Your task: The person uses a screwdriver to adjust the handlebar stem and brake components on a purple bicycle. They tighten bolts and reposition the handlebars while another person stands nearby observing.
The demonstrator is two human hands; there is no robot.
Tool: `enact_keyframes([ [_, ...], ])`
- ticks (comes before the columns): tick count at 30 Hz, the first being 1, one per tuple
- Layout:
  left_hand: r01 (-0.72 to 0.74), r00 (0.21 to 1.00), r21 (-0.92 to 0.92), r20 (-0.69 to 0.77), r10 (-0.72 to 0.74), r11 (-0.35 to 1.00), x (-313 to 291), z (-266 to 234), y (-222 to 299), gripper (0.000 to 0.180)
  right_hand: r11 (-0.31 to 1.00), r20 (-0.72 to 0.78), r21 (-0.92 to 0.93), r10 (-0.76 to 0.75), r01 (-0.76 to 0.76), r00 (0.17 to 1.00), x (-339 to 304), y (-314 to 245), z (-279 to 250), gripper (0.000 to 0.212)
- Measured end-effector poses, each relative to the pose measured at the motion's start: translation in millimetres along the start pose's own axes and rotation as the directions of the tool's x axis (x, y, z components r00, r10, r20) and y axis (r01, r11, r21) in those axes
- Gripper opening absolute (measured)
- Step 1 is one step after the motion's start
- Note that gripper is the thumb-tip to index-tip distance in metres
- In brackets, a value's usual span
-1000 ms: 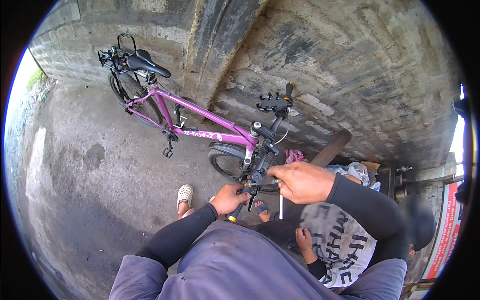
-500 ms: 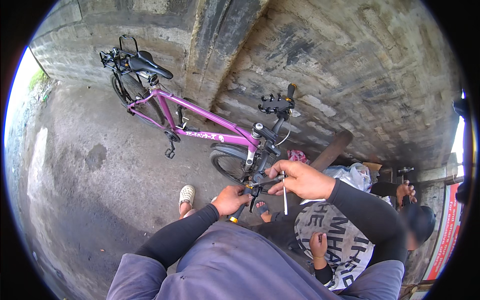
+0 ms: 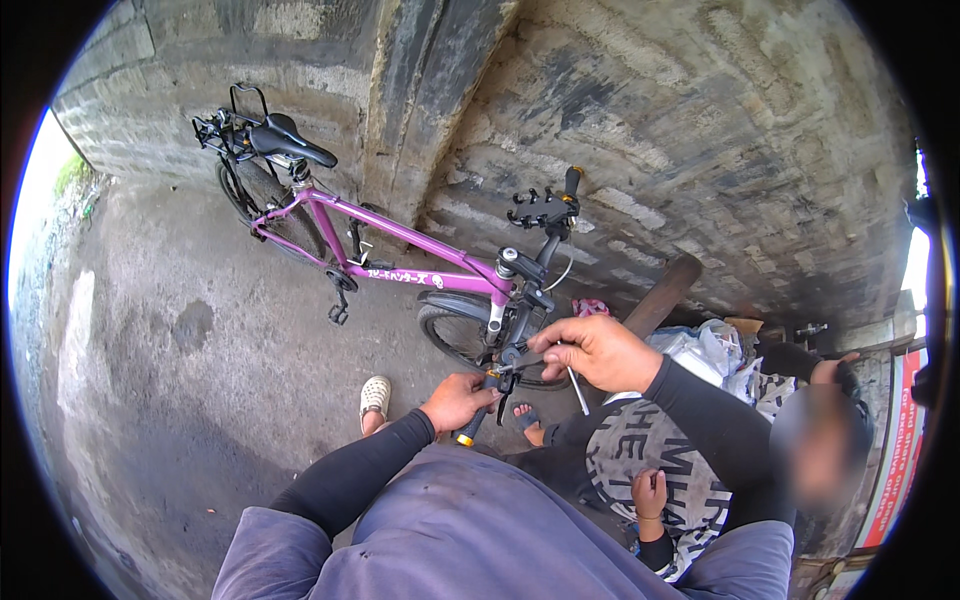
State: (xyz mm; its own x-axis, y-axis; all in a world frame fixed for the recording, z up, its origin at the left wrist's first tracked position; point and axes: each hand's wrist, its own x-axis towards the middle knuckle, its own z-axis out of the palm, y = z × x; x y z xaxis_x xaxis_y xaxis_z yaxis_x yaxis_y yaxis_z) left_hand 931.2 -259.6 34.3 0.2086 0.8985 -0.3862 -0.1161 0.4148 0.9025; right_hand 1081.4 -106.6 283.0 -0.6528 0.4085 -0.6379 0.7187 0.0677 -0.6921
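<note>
A purple bicycle (image 3: 408, 250) stands across the view with its black saddle (image 3: 290, 140) at the far left. The near end of its handlebar (image 3: 466, 432) points toward me. My left hand (image 3: 458, 403) is closed around it by the grip, with the thumb beside the dark brake lever (image 3: 505, 393). Just right of there, my right hand (image 3: 603, 352) pinches a slim metal tool, its pale shaft (image 3: 579, 391) slanting down below the fingers. The tool's other end, at the lever clamp, is too small to make out.
Close on my right sits another person in a patterned shirt (image 3: 640, 445), one hand (image 3: 650, 492) near my right arm. White plastic bags (image 3: 705, 350) and a thick pipe (image 3: 664, 294) lie by the concrete wall (image 3: 640, 130). A phone holder (image 3: 543, 209) is on the far handlebar.
The tool's pale shaft has swung from nearly upright to slanted. My right hand has opened its grip slightly. The other person's head has turned and moved lower; my left hand stays put.
</note>
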Motion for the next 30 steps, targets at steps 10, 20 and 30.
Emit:
enact_keyframes([
  [10, -0.016, 1.000, -0.005, -0.002, 0.016, 1.000, 2, 0, -8, 0.039, 0.823, 0.202, -0.456, -0.277, 0.340, 0.940, -11, -10, -8, 0.044],
  [20, -0.008, 1.000, 0.027, -0.004, 0.008, 1.000, 2, 0, -9, 0.038, 0.547, 0.027, -0.778, -0.462, 0.309, 0.887, -15, -19, 19, 0.047],
  [30, 0.003, 0.999, 0.025, -0.034, -0.002, 1.000, 2, 4, -9, 0.037, 0.571, 0.069, -0.722, -0.504, 0.392, 0.861, -25, -21, 18, 0.050],
])
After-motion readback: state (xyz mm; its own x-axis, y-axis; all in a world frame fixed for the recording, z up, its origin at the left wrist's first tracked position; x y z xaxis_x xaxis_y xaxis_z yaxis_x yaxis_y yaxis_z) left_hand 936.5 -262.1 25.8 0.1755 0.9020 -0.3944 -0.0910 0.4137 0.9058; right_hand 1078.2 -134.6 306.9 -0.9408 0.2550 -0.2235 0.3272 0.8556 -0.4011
